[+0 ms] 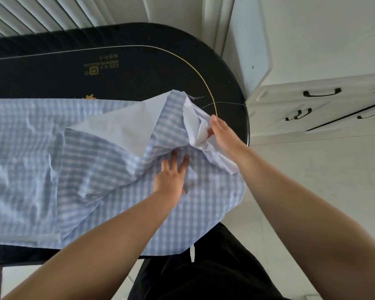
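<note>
The person wears a plain black garment [204, 273] over the lap and legs, dull and softly creased, while the left forearm [100, 239] and the right forearm [301, 191] are bare from the wrist back to the edge of view.

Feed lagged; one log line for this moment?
left hand: flat on checked cloth | right hand: grips its bunched edge | cloth on black table

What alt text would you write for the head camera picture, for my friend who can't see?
A person's left hand presses flat on a blue checked cloth spread on a black table, while the right hand grips a bunched white fold of it. White drawers stand to the right.
</note>
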Available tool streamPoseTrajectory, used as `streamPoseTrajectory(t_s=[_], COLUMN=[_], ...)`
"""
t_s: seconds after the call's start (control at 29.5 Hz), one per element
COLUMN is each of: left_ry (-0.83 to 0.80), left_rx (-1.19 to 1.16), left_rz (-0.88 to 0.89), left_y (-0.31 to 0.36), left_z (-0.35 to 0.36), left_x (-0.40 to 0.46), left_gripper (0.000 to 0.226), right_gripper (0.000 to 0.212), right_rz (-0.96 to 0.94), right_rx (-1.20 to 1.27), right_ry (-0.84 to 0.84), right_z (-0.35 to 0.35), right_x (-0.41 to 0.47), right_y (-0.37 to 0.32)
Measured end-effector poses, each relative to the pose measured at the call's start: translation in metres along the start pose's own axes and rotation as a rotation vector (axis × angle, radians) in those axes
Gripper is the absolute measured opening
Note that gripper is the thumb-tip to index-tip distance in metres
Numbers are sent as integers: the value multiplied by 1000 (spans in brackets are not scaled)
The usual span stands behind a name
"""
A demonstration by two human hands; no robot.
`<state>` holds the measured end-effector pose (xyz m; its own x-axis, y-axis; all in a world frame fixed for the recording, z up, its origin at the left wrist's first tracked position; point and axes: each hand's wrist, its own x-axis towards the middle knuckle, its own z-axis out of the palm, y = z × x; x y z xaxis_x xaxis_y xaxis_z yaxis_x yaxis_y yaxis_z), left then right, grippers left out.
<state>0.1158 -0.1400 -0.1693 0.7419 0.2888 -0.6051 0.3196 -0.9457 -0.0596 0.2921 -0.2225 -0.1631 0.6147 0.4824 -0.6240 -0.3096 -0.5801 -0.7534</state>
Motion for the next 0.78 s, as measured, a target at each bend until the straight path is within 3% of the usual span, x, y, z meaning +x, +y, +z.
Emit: streamPoseTrajectory(t_s=[0.07,0.14,0.27,0.37,0.44,0.54,0.58,0.61,0.64,0.71,0.78], left_ry=[-2,-14,-8,-9,-2,11,16,17,14,-5,-27], left_rx=[-5,-18,-3,4,2,10,14,17,19,13,-8], left_rz=[-3,-12,-31,-40,-46,-45,-42,-39,-40,-47,-50], left_y=[1,1,2,3,2,2,2,2,2,3,5], left_z=[-1,-1,4,6,6,9,9,10,9,7,5], left_x=[0,-2,-1,0,0,1,1,2,2,3,2], left_gripper=[104,104,108,112,113,112,113,113,111,104,100], right_gripper=[45,48,67,37,30,23,19,15,11,12,8], right_rz=[30,148,403,295,253,170,132,97,22,-215,-260], right_rx=[-34,68,242,161,114,188,126,5,-189,-567,-659], right_ry=[165,207,-123,-203,-255,-644,-700,-660,-508,-39,208], right_z=[5,3,-20,-25,-23,-32,-38,-46,-55,-65,-63], right_x=[11,16,17,19,13,2,5,12,20,36,39], right_y=[4,0,-26,-40,-50,-71,-77,-81,-84,-82,-65])
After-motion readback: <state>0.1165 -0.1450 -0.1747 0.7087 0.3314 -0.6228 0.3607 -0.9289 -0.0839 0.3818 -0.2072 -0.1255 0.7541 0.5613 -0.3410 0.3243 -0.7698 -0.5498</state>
